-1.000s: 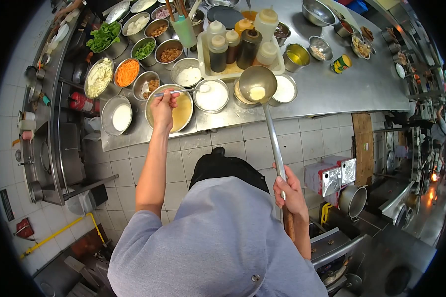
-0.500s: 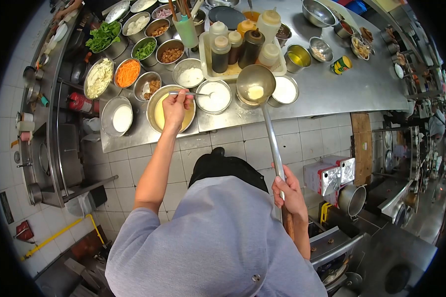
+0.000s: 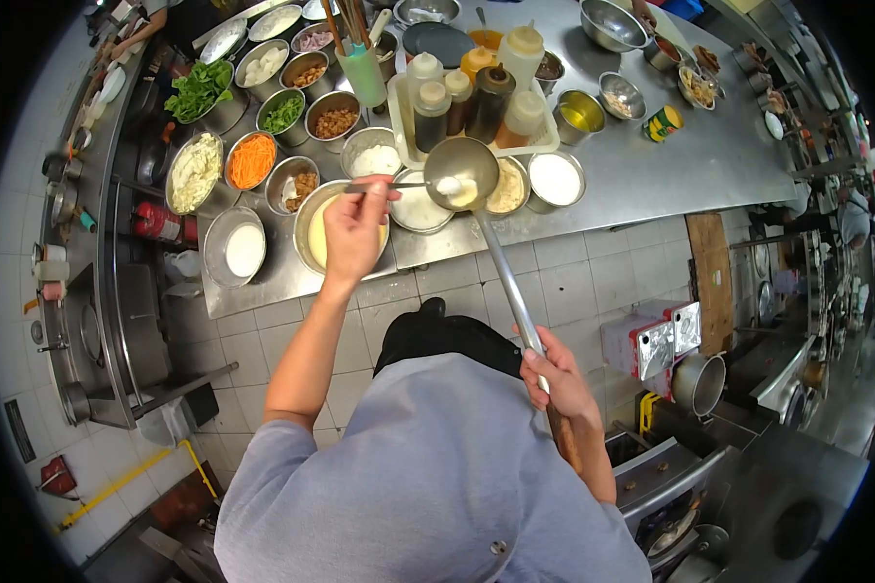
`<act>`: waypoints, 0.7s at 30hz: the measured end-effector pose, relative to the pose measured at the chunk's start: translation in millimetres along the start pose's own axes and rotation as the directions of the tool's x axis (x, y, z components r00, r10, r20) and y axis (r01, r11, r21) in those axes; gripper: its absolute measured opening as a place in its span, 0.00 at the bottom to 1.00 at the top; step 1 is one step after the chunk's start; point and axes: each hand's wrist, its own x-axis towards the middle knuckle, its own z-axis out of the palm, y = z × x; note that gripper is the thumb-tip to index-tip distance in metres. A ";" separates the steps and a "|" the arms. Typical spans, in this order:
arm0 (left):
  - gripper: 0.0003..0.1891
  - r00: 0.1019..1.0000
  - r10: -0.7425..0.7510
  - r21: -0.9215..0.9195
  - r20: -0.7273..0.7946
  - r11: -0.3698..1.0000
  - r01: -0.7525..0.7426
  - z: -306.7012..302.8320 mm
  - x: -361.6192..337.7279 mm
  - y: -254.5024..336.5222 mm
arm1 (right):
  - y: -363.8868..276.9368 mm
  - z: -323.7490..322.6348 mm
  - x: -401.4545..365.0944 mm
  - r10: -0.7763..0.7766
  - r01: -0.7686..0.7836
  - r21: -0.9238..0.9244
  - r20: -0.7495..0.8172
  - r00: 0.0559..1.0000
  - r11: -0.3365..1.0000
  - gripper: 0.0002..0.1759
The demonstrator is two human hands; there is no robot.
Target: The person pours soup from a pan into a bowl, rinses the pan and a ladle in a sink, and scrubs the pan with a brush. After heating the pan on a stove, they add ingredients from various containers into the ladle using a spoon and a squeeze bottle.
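My right hand (image 3: 554, 381) grips the long handle of a steel ladle (image 3: 461, 173), whose bowl hangs over the counter's front row of bowls with some white and yellow seasoning in it. My left hand (image 3: 355, 225) pinches a small metal spoon (image 3: 399, 186), its tip at the ladle's bowl. Under my left hand sits a bowl of yellow liquid (image 3: 317, 231). A bowl of white powder (image 3: 418, 209) lies just below the ladle.
The steel counter (image 3: 651, 165) carries several ingredient bowls: shredded carrot (image 3: 251, 159), greens (image 3: 200, 89), white sauce (image 3: 243, 249). A tray of squeeze bottles (image 3: 476, 97) stands behind the ladle. Another person's arm (image 3: 131, 39) is at the far left. Pots and a stove are at right.
The ladle has swung left, from over the right-hand bowls to over the white powder bowl. My left hand lifted the spoon from the powder bowl and brought it to the ladle.
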 end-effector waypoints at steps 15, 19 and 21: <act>0.05 0.850 0.341 0.429 0.400 0.750 -0.503 32.0 7.8 -66.2 | 24.8 -2.9 -23.2 -0.050 0.082 0.178 -0.174 0.983 0.981 0.22; 0.14 0.798 0.168 0.461 0.579 0.739 -0.491 17.9 11.8 -52.0 | 33.5 -2.6 -36.9 -0.045 0.104 0.249 -0.233 0.971 0.963 0.22; 0.20 0.705 0.152 0.454 0.693 0.667 -0.591 9.5 19.8 -40.7 | 38.4 -2.6 -40.0 -0.059 0.125 0.263 -0.247 0.967 0.957 0.23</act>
